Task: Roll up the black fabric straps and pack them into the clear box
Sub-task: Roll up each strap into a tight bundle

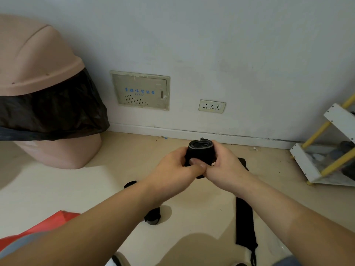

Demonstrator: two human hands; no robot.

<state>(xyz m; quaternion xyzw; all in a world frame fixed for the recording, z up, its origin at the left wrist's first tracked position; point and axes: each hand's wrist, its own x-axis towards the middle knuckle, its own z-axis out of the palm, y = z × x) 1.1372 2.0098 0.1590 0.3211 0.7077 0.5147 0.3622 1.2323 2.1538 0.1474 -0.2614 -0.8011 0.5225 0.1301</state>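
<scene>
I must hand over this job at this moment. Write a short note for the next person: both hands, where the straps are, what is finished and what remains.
Left hand: grips the rolled strap from its left side.
Right hand: grips the same roll from its right side.
Things: a second roll sits on the floor. A flat strap lies there unrolled. A black piece by the left forearm and a dark piece behind the right hand are partly hidden.
Done: one roll in hand, one on the floor.
Left: roll the flat strap, check the hidden pieces, pack everything. The clear box is not in view.
</scene>
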